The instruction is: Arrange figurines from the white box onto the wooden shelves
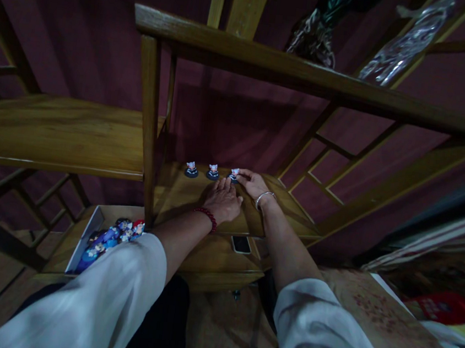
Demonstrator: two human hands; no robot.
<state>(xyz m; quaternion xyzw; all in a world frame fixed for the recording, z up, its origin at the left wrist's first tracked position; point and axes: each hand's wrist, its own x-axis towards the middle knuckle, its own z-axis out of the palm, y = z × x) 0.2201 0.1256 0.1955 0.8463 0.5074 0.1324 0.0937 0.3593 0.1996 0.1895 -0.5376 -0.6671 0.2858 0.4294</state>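
Note:
Three small figurines with pale, eared heads and dark round bases stand in a row on a wooden shelf (172, 198): the left figurine (191, 169), the middle figurine (213, 172) and the right figurine (233, 174). My right hand (254, 185), with a silver bangle at its wrist, has its thumb and fingers closed on the right figurine from its right side. In front of the middle and right figurines, my left hand (223, 199) lies palm down with its fingers stretched out. A red bead bracelet circles the left wrist.
An open box (84, 236) of colourful figurines sits low on the left. A phone (241, 244) lies on a lower surface below my hands. An upright post (146, 126) bounds the shelf on the left, and a top board (309, 74) runs overhead.

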